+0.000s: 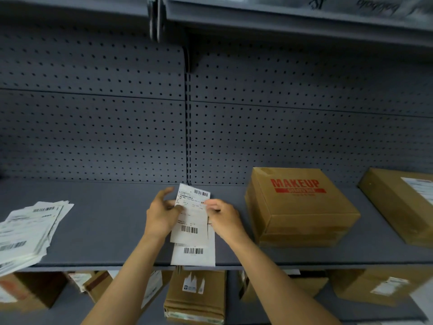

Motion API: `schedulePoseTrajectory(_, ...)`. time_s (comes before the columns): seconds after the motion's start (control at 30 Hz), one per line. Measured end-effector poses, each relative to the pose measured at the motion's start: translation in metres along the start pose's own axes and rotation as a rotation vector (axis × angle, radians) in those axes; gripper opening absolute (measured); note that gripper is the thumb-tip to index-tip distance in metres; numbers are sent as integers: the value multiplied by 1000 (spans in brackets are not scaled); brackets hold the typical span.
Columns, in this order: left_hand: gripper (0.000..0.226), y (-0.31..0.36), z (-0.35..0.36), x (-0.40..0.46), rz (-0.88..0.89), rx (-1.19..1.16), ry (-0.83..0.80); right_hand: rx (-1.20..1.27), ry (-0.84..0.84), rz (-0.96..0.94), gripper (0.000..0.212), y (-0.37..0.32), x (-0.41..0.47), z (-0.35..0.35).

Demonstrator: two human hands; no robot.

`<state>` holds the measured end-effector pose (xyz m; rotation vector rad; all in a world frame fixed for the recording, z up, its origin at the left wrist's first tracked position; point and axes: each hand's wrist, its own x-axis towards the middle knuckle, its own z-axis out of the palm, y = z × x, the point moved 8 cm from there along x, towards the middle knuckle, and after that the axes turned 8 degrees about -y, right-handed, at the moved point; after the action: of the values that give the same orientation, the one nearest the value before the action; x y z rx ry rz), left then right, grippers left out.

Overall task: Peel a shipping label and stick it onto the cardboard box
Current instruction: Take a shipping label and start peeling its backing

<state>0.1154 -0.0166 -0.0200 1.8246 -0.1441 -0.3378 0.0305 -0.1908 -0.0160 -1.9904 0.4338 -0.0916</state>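
Observation:
A white shipping label [191, 221] with barcodes is held over the grey shelf [105, 231], in the middle of the view. My left hand [161, 212] grips its left edge and my right hand [222, 216] pinches its right edge near the top. The upper sheet sits slightly offset from the sheet under it, whose bottom end [193, 254] shows a barcode. To the right stands a brown cardboard box [300, 207] printed MAKEUP in red, with no label on its top.
A loose stack of label sheets [28, 233] lies at the shelf's left end. A second cardboard box [403, 202] bearing a label stands at the far right. Several labelled boxes [196, 296] fill the lower shelf. A pegboard wall [117, 113] backs the shelf.

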Motion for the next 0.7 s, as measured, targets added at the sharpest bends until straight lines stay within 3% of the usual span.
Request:
schedulePoseTrajectory(0.2,59,54,-4,-5,93,-255,-31,103,222,-128,35,-39,0,-51)
schedulePoseTrajectory(0.33,62,94,-1,-14,159,-330,-84,163,257,-170,45,-72,1,-82)
schedulePoseTrajectory(0.47,70,124,4,-22,240,-381,-124,185,204,-230,18,-100,-4,-112)
schedulePoseTrajectory(0.6,68,142,9,-31,309,-240,-72,184,213,-272,16,-112,-16,-131)
schedulePoseTrajectory(0.7,52,166,16,-44,468,148,101,219,226,-276,14,-112,-23,-137)
